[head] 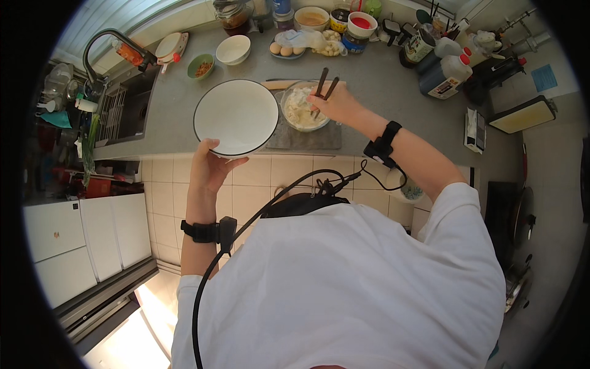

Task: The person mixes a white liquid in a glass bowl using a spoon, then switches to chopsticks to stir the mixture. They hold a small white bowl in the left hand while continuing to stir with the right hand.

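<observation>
My left hand (213,161) grips the near rim of a large white bowl (236,117) with a dark edge, thumb over the rim and fingers beneath. No food shows inside it. To its right, my right hand (339,104) holds a pair of dark chopsticks (321,83). Their lower ends reach into a pale, lumpy flour mixture (302,110) in a clear glass bowl (291,124). That bowl stands on a grey board (304,142) near the counter's front edge. Behind it lies a light wooden strip (276,85), partly hidden by the bowl and my hand.
Behind are a green bowl (201,67) of brown bits, a white bowl (233,50), and a dish of eggs (286,50) beside a plastic bag of pale pieces (318,44). The sink (126,110) is left; large sauce jugs (446,76) stand right. A black cable (276,198) crosses my front.
</observation>
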`<state>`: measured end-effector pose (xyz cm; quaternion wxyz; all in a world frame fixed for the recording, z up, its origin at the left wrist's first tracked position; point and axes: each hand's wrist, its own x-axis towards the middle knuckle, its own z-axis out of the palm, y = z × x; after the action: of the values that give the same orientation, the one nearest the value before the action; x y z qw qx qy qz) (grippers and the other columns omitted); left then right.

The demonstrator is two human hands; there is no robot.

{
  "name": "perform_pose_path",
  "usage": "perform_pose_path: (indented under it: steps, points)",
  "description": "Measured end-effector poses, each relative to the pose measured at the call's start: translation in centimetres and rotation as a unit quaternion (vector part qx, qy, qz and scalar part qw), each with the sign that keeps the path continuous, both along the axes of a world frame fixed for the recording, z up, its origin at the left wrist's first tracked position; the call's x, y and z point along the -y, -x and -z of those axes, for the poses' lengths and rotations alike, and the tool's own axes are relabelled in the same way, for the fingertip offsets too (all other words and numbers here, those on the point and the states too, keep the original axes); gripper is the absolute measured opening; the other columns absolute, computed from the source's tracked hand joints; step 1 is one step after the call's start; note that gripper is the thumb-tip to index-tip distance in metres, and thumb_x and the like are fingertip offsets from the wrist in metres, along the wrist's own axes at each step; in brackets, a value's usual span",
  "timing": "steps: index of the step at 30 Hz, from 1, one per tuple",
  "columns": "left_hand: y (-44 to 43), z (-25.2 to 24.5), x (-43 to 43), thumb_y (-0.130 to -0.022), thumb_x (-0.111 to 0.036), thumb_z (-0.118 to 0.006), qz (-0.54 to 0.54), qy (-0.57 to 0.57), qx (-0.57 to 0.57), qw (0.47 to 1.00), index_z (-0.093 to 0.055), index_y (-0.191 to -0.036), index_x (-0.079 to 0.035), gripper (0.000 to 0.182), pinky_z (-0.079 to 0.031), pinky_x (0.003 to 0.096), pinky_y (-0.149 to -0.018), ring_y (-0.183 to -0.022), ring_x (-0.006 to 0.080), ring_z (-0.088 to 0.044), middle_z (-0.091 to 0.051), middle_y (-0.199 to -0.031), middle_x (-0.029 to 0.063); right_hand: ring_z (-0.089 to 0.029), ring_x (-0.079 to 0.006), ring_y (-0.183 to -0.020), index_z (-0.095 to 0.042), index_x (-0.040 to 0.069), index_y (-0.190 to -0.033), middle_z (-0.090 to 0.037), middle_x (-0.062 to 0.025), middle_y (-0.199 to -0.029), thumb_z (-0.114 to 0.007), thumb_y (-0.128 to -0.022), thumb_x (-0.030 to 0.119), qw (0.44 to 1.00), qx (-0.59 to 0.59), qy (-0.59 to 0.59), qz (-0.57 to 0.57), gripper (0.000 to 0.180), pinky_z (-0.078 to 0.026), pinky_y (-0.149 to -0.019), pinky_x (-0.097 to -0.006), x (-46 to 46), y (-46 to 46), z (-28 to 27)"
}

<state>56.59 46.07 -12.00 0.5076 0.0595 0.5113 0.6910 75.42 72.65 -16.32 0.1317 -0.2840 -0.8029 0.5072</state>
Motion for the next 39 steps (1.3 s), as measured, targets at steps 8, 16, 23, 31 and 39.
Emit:
perform_pose_path:
  steps: [8,16,23,31,39]
  points:
    - [1.3,0.6,0.5,-0.079,-0.021,-0.059,-0.011,0.003,0.000,1.000,-0.043,-0.127,0.006,0.057,-0.062,0.0476,-0.076,-0.104,0.0351,-0.062,-0.055,-0.118,0.0206,-0.071,-0.0207,-0.072,-0.069,-0.002,-0.090,-0.071,-0.0124,-0.075,-0.062,-0.089,0.019,0.999,-0.033,-0.009,-0.015,0.022,-0.054,-0.064,-0.0328,1.0,2.0,-1.3]
    - [1.9,0.9,0.5,-0.079,-0.019,-0.059,-0.012,0.000,0.016,1.000,-0.044,-0.126,0.006,0.055,-0.062,0.0483,-0.077,-0.104,0.0349,-0.062,-0.055,-0.120,0.0210,-0.071,-0.0205,-0.073,-0.070,-0.003,-0.091,-0.070,-0.0138,-0.074,-0.062,-0.089,0.014,1.000,-0.001,-0.007,0.017,0.018,-0.054,-0.064,-0.0338,-0.4,-0.6,-0.1]
    - [2.3,2.6,0.4,-0.077,-0.017,-0.060,-0.007,-0.001,0.031,0.999,-0.045,-0.125,0.007,0.056,-0.062,0.0489,-0.077,-0.105,0.0346,-0.061,-0.055,-0.118,0.0214,-0.070,-0.0141,-0.073,-0.069,-0.002,-0.093,-0.071,-0.0108,-0.079,-0.064,-0.090,0.015,0.997,0.058,-0.060,0.007,0.018,-0.055,-0.063,-0.0289,-0.9,-1.4,-2.7]
    - [3.2,6.2,0.4,-0.076,-0.017,-0.059,-0.015,0.008,0.066,0.998,-0.039,-0.131,0.006,0.062,-0.061,0.0498,-0.080,-0.103,0.0384,-0.062,-0.053,-0.122,0.0233,-0.068,-0.0217,-0.068,-0.067,0.001,-0.093,-0.069,-0.0115,-0.073,-0.062,-0.091,0.021,0.999,-0.007,-0.018,0.046,0.021,-0.053,-0.063,-0.0338,1.3,0.4,-0.1]
    - [3.7,9.7,-0.1,-0.075,-0.008,-0.056,-0.017,-0.008,0.113,0.993,-0.041,-0.126,0.007,0.054,-0.052,0.0573,-0.096,-0.112,0.0392,-0.056,-0.051,-0.122,0.0223,-0.071,-0.0171,-0.074,-0.067,-0.003,-0.091,-0.071,-0.0112,-0.077,-0.063,-0.090,0.016,0.997,0.003,0.010,0.071,0.019,-0.055,-0.062,-0.0288,2.2,-0.2,-0.7]
